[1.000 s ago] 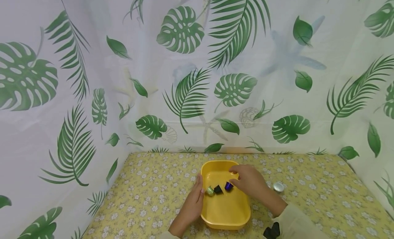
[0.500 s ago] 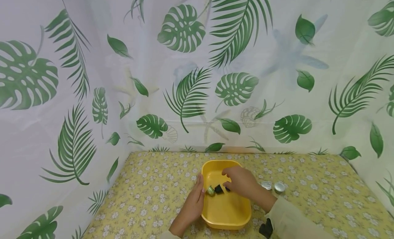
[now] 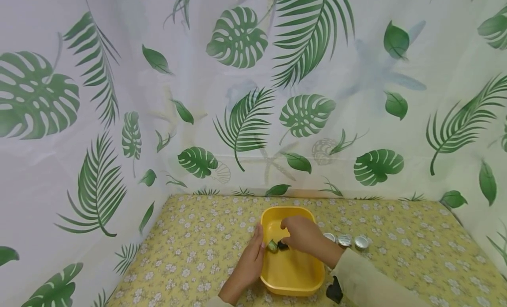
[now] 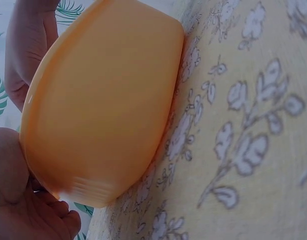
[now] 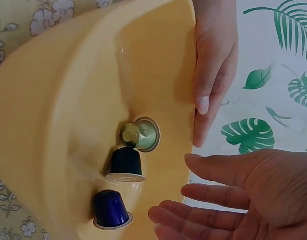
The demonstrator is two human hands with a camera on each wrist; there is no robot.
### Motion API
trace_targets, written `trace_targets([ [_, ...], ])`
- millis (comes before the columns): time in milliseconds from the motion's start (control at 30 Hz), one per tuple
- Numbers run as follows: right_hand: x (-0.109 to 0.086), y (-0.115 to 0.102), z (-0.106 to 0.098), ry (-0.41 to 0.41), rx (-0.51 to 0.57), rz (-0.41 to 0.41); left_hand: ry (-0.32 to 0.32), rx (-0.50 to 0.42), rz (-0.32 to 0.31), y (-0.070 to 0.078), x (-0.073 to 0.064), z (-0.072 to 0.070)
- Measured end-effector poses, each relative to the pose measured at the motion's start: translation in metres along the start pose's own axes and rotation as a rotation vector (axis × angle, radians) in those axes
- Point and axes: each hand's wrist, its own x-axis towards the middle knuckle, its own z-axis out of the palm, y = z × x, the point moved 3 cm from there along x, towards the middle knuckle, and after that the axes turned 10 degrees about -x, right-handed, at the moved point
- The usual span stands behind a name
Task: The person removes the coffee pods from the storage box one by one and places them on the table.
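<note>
A yellow plastic basin (image 3: 292, 272) stands on the table. My left hand (image 3: 248, 259) holds its left wall, with the thumb at the rim; in the left wrist view that hand (image 4: 23, 195) has its fingers curled by the basin's edge. Inside lie three coffee capsules in a row: a light green one (image 5: 141, 135), a near-black one (image 5: 126, 164) and a dark blue one (image 5: 111, 209). Over the basin hovers my right hand (image 3: 304, 235), fingers spread and slightly bent with nothing in them (image 5: 228, 200). From the head camera, it hides the blue capsule.
Three silver-topped round pieces stand in a row right of the basin; the rightmost piece (image 3: 361, 242) is fully visible. A black object (image 3: 334, 291) shows beside the right sleeve. A floral tablecloth (image 3: 190, 254) covers the table, and leaf-printed sheets (image 3: 253, 135) hang behind and beside it.
My right hand has moved left across the basin, covering the blue capsule and uncovering more silver-topped pieces at the right. The left hand stays on the basin's wall.
</note>
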Motion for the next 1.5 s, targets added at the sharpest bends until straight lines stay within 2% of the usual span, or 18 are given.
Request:
trace_targets([
  [367, 0.010, 0.005, 0.012, -0.085, 0.050, 0.012, -0.007, -0.002, -0.014, 0.001, 0.002, 0.002],
  [767, 0.015, 0.003, 0.027, -0.109, 0.053, 0.031, -0.007, 0.003, -0.010, -0.001, 0.001, 0.001],
  [1267, 0.012, 0.001, 0.039, -0.023, 0.051, -0.038, 0.005, -0.005, 0.003, -0.001, 0.000, 0.001],
  [1500, 0.010, -0.001, 0.042, -0.032, -0.003, -0.017, 0.005, -0.009, -0.003, -0.003, 0.001, 0.000],
])
